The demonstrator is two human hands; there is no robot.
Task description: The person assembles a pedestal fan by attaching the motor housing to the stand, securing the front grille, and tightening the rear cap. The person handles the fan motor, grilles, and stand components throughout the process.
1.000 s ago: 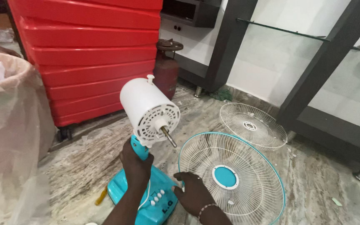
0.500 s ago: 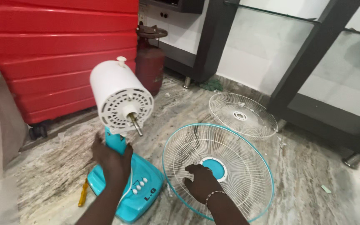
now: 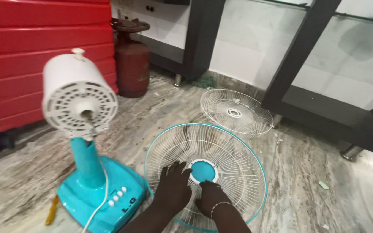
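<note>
Both hands are down on the front fan guard (image 3: 229, 155), the white wire one with the teal rim and teal centre disc, lying flat on the marble floor (image 3: 316, 172) roughly in the middle of the view. The left hand (image 3: 173, 187) sits at about 8 o'clock from the disc, fingers spread and pressed flat on the wires, not curled around anything. The right hand (image 3: 211, 196) is at about 6 o'clock, right under the disc, fingertips touching its edge; fingers look bent, but I honestly can't tell if they're hooked on the wires or just resting. There's a beaded bracelet (image 3: 216, 206) on that wrist.

At 9 o'clock from the guard, just beside it, stands the fan body (image 3: 87, 164): teal base with white buttons, teal neck, white motor housing (image 3: 76, 92) on top with the bare shaft poking out toward the camera. A white cord (image 3: 102, 190) runs down over the base. A yellow screwdriver (image 3: 51, 210) lies by the base's left edge.

At 12 o'clock, a little apart, a second all-white guard (image 3: 236, 112) lies flat. Farther back at 10 o'clock there's a dark red gas cylinder (image 3: 131, 60) next to a big red ribbed case (image 3: 18, 51).
</note>
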